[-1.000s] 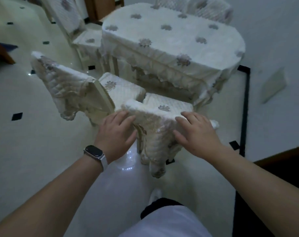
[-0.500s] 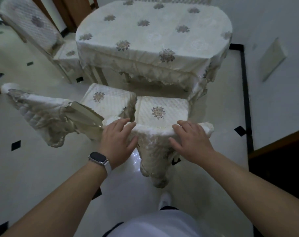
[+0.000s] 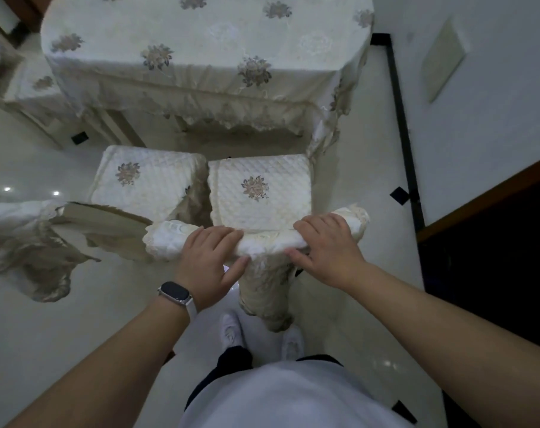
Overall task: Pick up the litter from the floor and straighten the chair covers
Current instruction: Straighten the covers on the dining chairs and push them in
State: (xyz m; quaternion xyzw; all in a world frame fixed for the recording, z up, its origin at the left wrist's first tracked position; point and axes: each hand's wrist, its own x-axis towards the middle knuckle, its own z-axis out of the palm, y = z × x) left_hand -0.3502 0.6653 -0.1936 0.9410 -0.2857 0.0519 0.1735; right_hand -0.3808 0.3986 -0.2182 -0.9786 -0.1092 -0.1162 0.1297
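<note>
Directly below me stands a chair with a quilted cream seat (image 3: pixel 259 189) and a cream back cover (image 3: pixel 268 242) bunched along the top of its backrest. My left hand (image 3: pixel 211 261), with a watch on the wrist, grips the cover left of centre, fingers over the top and thumb on the near side. My right hand (image 3: pixel 327 248) grips it near the right corner the same way. A second chair (image 3: pixel 142 177) stands to the left; its back cover (image 3: pixel 24 242) hangs askew off the bare backrest (image 3: pixel 108 216). No litter shows on the floor.
A table under a flowered cream cloth (image 3: pixel 200 50) stands just beyond both chairs. A third covered chair (image 3: pixel 34 84) is at the far left. A white wall (image 3: pixel 478 118) and dark floor border (image 3: pixel 401 118) run along the right. My feet (image 3: pixel 231 332) are behind the chair.
The view has moved closer and tilted down over the chair. Both hands have slid from the back's near face up onto its top edge and closed round the bunched cover.
</note>
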